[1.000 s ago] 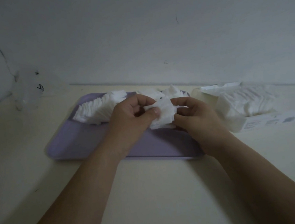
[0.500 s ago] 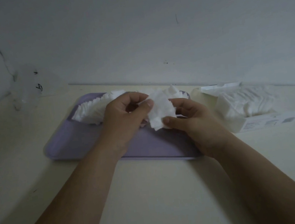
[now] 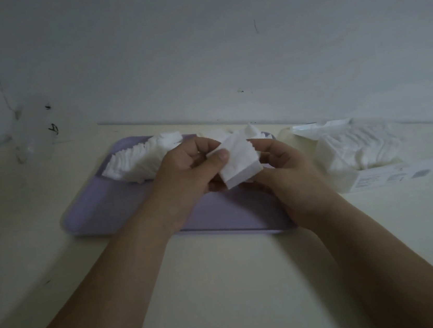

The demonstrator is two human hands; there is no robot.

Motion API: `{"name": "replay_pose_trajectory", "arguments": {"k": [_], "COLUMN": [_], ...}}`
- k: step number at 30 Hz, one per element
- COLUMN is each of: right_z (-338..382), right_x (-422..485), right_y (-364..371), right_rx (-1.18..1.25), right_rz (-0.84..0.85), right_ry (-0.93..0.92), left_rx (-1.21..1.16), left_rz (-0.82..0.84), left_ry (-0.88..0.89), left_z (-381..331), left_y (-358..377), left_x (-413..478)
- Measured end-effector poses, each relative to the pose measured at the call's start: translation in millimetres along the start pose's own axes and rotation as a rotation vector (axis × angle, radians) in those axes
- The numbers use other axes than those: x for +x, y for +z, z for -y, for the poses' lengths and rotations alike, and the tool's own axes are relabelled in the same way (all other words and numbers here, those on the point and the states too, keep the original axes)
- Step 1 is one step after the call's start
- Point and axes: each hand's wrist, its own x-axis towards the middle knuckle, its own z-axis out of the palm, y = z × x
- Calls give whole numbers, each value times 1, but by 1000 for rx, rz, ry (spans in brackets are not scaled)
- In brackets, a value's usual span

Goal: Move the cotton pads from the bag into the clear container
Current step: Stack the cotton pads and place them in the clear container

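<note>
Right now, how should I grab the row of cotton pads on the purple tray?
Probably from above: pinch a short section of the row of cotton pads, squeezing its end faces together. The pads stand on edge, fanned, so a side grab might scatter them.
</note>
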Motion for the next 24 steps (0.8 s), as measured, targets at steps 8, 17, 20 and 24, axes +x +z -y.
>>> {"name": "replay_pose_trajectory", "arguments": {"k": [8,17,20,24], "right_z": [1,-5,-4,-4], "right_x": [1,4,3,2], "right_y": [1,4,4,5], "right_rx": [-33,-112,-117,-116], "right_rz": [-90,-125,-118,-115], "right_ry": [7,12,10,6], "left_rx": [-117,-160,-142,-140], "left_rz": [-98,45,110,102], "left_ry": [-42,-132,-151,-94], "left_z": [-4,-11,-8,-4], "left_y": [-4,-4,-2,-5], "left_x": [3,-2,-3,-1]}}
